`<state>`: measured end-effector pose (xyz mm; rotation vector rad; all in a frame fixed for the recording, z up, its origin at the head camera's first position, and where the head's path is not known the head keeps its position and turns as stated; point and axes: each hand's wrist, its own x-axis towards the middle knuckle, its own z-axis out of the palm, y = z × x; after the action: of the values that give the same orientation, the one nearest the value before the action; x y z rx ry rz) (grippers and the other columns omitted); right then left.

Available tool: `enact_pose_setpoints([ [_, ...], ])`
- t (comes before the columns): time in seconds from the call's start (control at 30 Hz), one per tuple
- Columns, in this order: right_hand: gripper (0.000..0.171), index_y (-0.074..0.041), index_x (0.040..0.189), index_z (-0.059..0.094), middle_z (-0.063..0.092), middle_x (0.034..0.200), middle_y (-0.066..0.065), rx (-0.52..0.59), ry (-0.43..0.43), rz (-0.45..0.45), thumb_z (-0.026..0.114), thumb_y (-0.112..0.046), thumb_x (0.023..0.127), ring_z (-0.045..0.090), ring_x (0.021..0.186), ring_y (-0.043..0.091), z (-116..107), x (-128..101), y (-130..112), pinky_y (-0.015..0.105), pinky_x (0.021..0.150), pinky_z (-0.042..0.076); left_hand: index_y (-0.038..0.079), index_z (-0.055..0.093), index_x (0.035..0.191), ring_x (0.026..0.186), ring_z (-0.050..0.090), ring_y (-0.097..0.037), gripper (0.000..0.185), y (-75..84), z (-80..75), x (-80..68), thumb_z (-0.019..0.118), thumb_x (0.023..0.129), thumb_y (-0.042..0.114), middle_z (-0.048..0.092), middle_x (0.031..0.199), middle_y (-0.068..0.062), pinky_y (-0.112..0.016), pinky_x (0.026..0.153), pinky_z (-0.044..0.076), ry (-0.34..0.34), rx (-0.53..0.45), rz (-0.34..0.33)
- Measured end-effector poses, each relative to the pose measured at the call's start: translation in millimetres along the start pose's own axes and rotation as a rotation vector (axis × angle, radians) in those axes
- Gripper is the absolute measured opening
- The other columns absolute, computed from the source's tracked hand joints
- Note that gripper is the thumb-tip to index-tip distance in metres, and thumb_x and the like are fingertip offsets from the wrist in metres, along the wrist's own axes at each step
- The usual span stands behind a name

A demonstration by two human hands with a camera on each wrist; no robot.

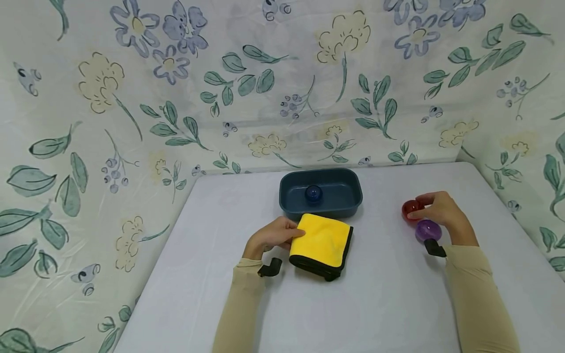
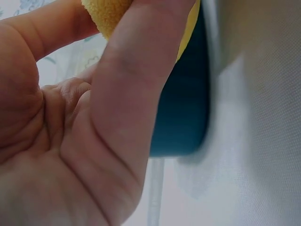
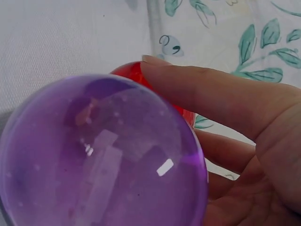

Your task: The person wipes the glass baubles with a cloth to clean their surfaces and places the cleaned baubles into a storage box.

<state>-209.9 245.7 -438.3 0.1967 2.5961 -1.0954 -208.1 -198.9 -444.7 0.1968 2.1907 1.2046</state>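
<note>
My left hand (image 1: 274, 233) pinches the left edge of a folded yellow cloth (image 1: 321, 239) with black trim, held in front of a dark teal tray (image 1: 353, 206). A dark blue ball (image 1: 313, 194) sits inside that tray. In the left wrist view, the yellow cloth (image 2: 109, 13) shows between thumb and fingers. Over on the right, my right hand (image 1: 443, 214) grips a red ball (image 1: 410, 210) with thumb and fingertips. A clear purple ball (image 1: 428, 230) lies just nearer than the red one; it fills much of the right wrist view and partly hides the red ball (image 3: 129, 71).
A white table (image 1: 379, 304) lies under everything. Floral fabric (image 1: 291, 73) hangs behind it and along both sides. Small black wrist mounts (image 1: 270, 267) stick out at both cuffs, the right one overlapping the purple ball in the head view.
</note>
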Motion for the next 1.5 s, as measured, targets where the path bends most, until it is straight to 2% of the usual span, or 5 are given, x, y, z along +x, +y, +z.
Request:
enact_pose_setpoints([
  [0.5, 0.08, 0.011, 0.145, 0.047, 0.049, 0.143, 0.039, -0.023, 0.008, -0.008, 0.08, -0.034, 0.087, 0.049, 0.128, 0.053, 1.7, 2.6, 4.6, 0.067, 0.106, 0.047, -0.001, 0.073, 0.119, 0.076, 0.073, -0.013, 0.034, -1.7, -0.9, 2.1, 0.065, 0.102, 0.028, 0.078, 0.096, -0.007, -0.029, 0.072, 0.064, -0.03, -0.054, 0.014],
  [0.73, 0.082, 0.008, 0.147, 0.047, 0.048, 0.147, 0.036, 0.003, 0.005, -0.005, 0.08, -0.036, 0.087, 0.046, 0.132, 0.052, 4.7, 0.8, -0.1, 0.066, 0.107, 0.046, -0.001, 0.07, 0.123, 0.076, 0.071, -0.014, 0.038, 0.5, 0.9, 3.1, 0.067, 0.1, 0.03, 0.076, 0.097, -0.007, -0.029, 0.073, 0.064, -0.047, -0.06, 0.004],
  [1.0, 0.09, 0.0, 0.153, 0.044, 0.045, 0.153, 0.03, 0.092, -0.002, -0.03, 0.083, -0.042, 0.084, 0.042, 0.137, 0.049, 6.6, -3.4, -19.9, 0.064, 0.11, 0.046, -0.001, 0.067, 0.126, 0.078, 0.071, -0.015, 0.038, 0.4, 1.1, 3.6, 0.065, 0.101, 0.027, 0.076, 0.101, -0.009, -0.031, 0.074, 0.065, -0.061, -0.079, 0.011],
  [1.27, 0.087, -0.004, 0.155, 0.045, 0.048, 0.153, 0.028, 0.125, 0.001, -0.12, 0.082, -0.042, 0.085, 0.051, 0.134, 0.047, 9.3, -17.1, -46.9, 0.061, 0.109, 0.049, -0.001, 0.066, 0.127, 0.081, 0.074, -0.016, 0.036, 2.5, -0.9, 0.9, 0.065, 0.1, 0.023, 0.077, 0.102, -0.009, -0.033, 0.078, 0.065, -0.091, -0.146, 0.03],
  [1.5, 0.083, -0.008, 0.152, 0.05, 0.055, 0.15, 0.023, 0.207, 0.007, -0.172, 0.085, -0.04, 0.084, 0.055, 0.134, 0.042, 18.7, -24.5, -65.5, 0.058, 0.11, 0.05, -0.003, 0.058, 0.138, 0.086, 0.075, -0.016, 0.043, 5.9, -4.9, -5.3, 0.061, 0.102, 0.02, 0.076, 0.111, -0.01, -0.036, 0.083, 0.065, -0.105, -0.232, 0.084],
])
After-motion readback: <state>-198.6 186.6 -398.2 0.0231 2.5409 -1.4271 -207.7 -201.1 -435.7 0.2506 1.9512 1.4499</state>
